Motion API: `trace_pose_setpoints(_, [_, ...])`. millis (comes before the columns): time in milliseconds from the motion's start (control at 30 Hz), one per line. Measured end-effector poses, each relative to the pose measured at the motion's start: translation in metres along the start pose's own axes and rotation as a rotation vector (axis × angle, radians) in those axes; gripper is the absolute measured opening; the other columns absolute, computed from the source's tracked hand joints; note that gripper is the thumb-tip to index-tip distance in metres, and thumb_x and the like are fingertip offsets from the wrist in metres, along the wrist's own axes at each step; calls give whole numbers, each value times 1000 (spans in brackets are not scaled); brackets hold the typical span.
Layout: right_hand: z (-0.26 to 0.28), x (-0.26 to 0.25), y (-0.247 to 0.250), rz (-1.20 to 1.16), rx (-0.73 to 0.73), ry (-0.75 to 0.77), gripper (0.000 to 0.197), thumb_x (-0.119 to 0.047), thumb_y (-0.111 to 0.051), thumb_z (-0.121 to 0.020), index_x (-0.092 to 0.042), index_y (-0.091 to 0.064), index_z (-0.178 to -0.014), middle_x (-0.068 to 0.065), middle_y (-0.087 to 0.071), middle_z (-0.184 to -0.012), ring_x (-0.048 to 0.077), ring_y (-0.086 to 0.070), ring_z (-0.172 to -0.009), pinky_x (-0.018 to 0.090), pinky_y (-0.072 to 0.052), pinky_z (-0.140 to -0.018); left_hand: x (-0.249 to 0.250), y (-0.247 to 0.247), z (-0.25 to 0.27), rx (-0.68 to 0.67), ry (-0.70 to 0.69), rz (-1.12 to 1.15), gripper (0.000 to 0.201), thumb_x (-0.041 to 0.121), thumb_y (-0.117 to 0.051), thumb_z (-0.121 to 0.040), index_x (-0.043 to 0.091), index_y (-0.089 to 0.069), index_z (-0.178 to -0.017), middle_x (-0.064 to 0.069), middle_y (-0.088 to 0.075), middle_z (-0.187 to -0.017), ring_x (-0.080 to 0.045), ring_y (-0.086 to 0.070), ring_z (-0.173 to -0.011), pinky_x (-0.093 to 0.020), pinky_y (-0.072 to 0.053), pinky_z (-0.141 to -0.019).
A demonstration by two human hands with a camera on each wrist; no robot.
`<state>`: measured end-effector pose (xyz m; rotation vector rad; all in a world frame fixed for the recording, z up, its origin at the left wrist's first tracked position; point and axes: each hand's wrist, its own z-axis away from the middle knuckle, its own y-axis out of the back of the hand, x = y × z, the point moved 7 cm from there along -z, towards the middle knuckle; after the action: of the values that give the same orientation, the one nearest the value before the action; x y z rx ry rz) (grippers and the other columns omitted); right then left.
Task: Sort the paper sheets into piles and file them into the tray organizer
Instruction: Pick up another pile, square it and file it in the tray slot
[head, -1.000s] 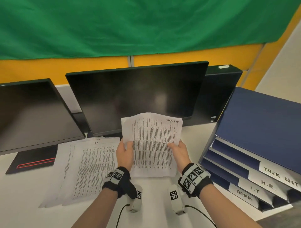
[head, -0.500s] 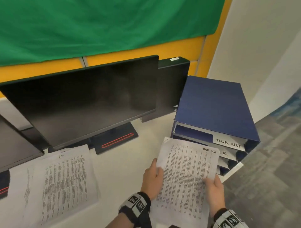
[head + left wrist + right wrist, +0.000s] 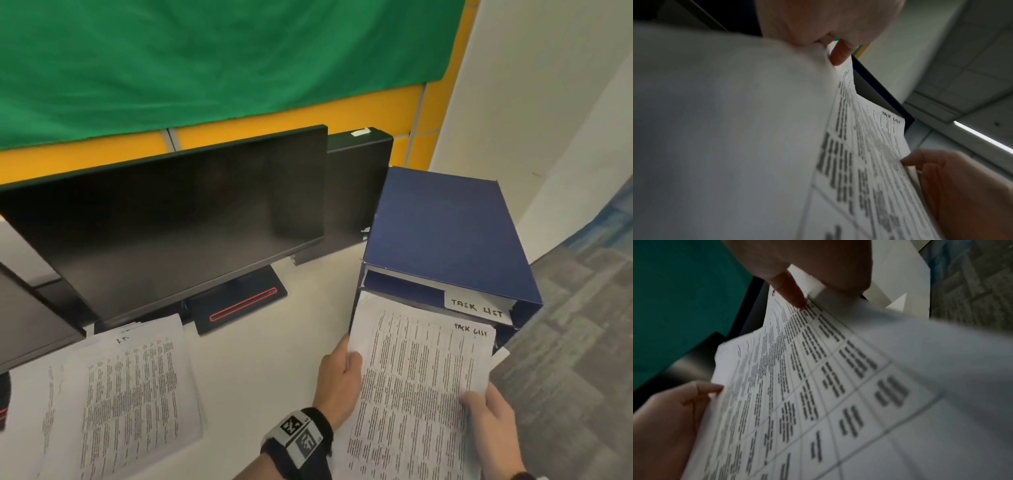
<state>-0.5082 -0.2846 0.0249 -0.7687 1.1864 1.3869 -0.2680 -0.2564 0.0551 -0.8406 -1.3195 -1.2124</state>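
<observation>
Step in hand: filing, not sorting. Thin stack of white printed sheets hand-marked "TASK LIST" is held up in front of the dark blue multi-tier tray organizer, which stands at the right end of the white desk.

Left hand pinches the stack's left edge, thumb on top, fingers under; wrist cam confirms. Right hand pinches the right edge lower down, thumb on the print. Both closed on the paper, nothing loose.

Stack's far edge sits right at the organizer's mouth, just below the white "TASK LIST" tab of the top tray. Can't tell if the leading edge is inside yet or only overlapping it from this angle. Lower trays hidden behind the sheets.

Next move, my read: level the stack w/ the top slot, lift the leading edge slightly, push straight in. Sheets are floppy, so corners could catch on the tray lip or slip into the tier below; keep both edges taut.

Remaining: second pile of white printed sheets lies fanned on the desk at left, in front of the black monitor, top sheet marked what looks like "I.T.". Not filed.
</observation>
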Motion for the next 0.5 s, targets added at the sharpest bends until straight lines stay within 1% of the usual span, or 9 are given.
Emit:
trace_pose_setpoints(67, [-1,-14,0,-54,12,23,19,-3,-47,-88,-9,-62,-98,5,-66,-93,27,-62,-86,37,-48,-70,3,4,-6,15,28,27,30,10,-31,-96,21,-58,-103,0,-69,-90,-13,-63,-73,-26,-54,-66])
trace_pose_setpoints(133, [-8,-32,2,-100,9,20,15,-1,-47,-89,-4,-59,-97,7,-65,-86,25,-61,-76,33,-47,-64,15,4,-18,-5,62,33,30,13,-31,-96,23,-55,-111,2,-68,-96,-15,-63,-82,-33,-54,-76])
trace_pose_setpoints(167, [-14,-39,4,-111,13,1,14,-2,-48,-90,-5,-59,-96,9,-66,-86,28,-63,-76,36,-51,-66,20,2,-27,-35,84,16,30,15,-32,-96,23,-53,-115,4,-66,-101,-15,-63,-89,-33,-52,-82])
trace_pose_setpoints(233, [-26,-50,10,-112,10,-33,13,-5,-50,-89,-9,-62,-92,16,-68,-90,36,-66,-83,49,-54,-79,26,-1,-41,-107,120,5,26,21,-37,-94,22,-52,-116,3,-63,-110,-15,-61,-100,-32,-49,-91])
trace_pose_setpoints(300, [-37,-61,18,-91,19,-60,11,-8,-53,-88,-11,-63,-90,20,-68,-93,40,-66,-87,55,-53,-85,24,-4,-43,-184,166,39,29,32,-46,-88,20,-54,-112,-1,-64,-115,-18,-63,-103,-39,-49,-96])
trace_pose_setpoints(367, [-44,-73,26,-126,38,-100,9,-7,-53,-89,-10,-62,-88,20,-66,-88,37,-66,-79,50,-55,-77,16,-5,-31,-272,216,84,30,34,-53,-87,18,-55,-112,-5,-66,-115,-21,-65,-102,-40,-54,-89])
trace_pose_setpoints(400, [-46,-79,29,-169,37,-120,8,-7,-53,-90,-8,-61,-91,18,-66,-84,33,-65,-73,44,-55,-70,12,-6,-21,-325,240,111,30,32,-54,-89,17,-53,-115,-6,-66,-115,-22,-67,-98,-37,-57,-79])
trace_pose_setpoints(467, [-52,-85,31,-243,29,-144,7,-5,-53,-90,-4,-60,-93,16,-67,-75,29,-67,-60,34,-55,-55,10,-8,-2,-418,270,183,32,27,-53,-92,17,-50,-122,-8,-67,-113,-22,-70,-81,-29,-58,-59])
trace_pose_setpoints(500, [-53,-88,27,-268,-3,-146,7,-6,-53,-91,-5,-60,-90,16,-68,-73,25,-68,-54,31,-55,-49,11,-9,3,-435,256,196,31,24,-51,-93,18,-49,-124,-8,-67,-111,-21,-69,-70,-26,-57,-53])
